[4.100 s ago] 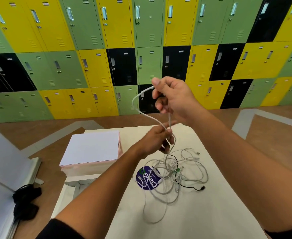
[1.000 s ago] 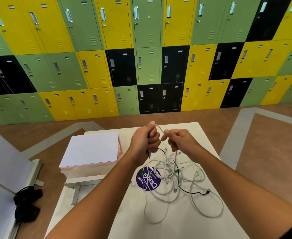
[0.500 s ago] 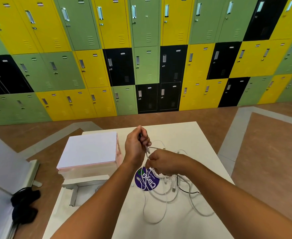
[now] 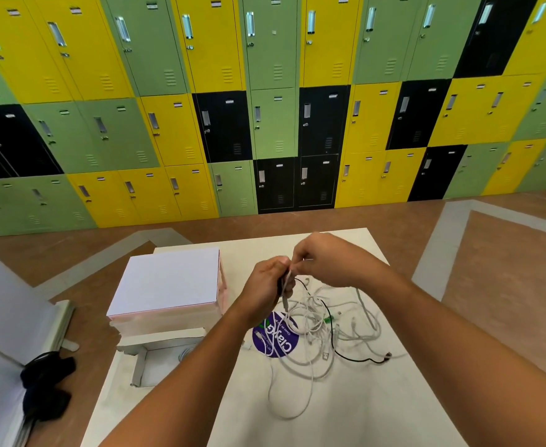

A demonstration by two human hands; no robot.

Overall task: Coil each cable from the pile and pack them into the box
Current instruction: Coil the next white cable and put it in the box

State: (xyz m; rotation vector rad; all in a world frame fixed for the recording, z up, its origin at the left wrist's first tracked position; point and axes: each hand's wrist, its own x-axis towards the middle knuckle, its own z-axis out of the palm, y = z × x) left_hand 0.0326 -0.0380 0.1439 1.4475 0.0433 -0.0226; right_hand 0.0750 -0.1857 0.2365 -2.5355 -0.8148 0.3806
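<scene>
Both the left hand (image 4: pixel 267 287) and the right hand (image 4: pixel 325 261) pinch one white cable (image 4: pixel 285 293) above the cable pile (image 4: pixel 329 327); the box (image 4: pixel 165 356) sits left of that pile.

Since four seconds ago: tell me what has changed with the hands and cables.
The right hand dropped from high above the table to meet the left hand, dipped toward the pile, then rose again; both now pinch the white cable above the pile. The white box and purple sticker stayed put.
</scene>
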